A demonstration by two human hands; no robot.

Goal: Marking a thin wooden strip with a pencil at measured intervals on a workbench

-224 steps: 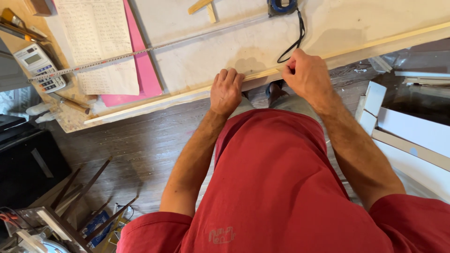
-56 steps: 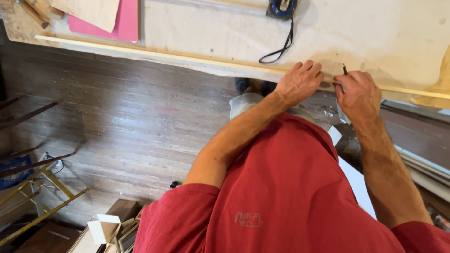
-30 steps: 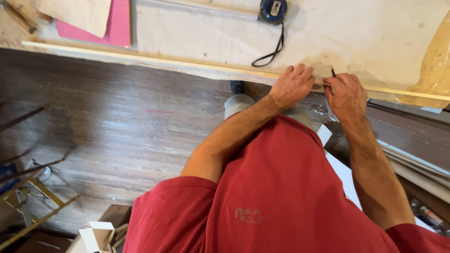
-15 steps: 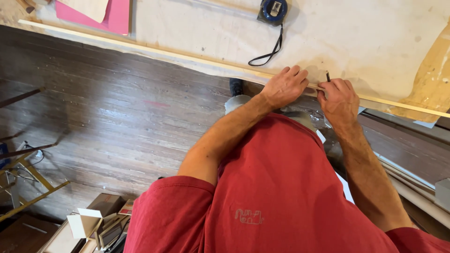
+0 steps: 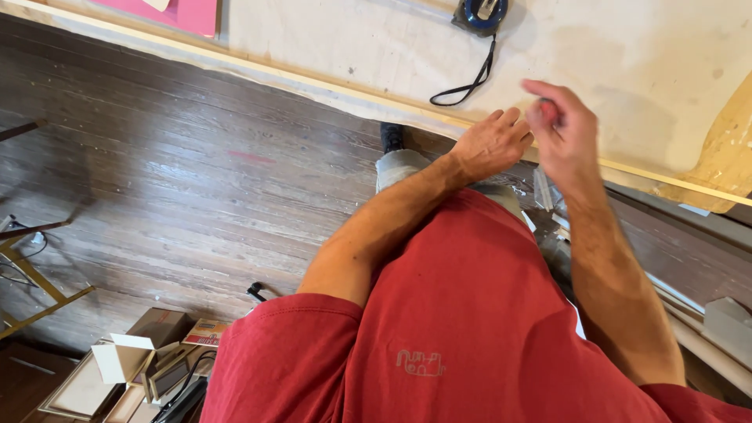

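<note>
Right hand (image 5: pixel 562 129), blurred, had lifted off the pale wooden strip (image 5: pixel 329 84), fingertips pinched, object unclear; left hand (image 5: pixel 492 145) stayed flat, fingers spread. Open cardboard boxes (image 5: pixel 141 356) lay lower left.

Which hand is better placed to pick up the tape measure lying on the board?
Probably the right hand: it is raised over the board, nearer the tape measure. The left hand rests at the board's edge.

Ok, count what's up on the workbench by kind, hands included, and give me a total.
Hands: 2, left hand and right hand
Tape measure: 1
Wood strip: 1
Pink sheet: 1
Total: 5
</note>
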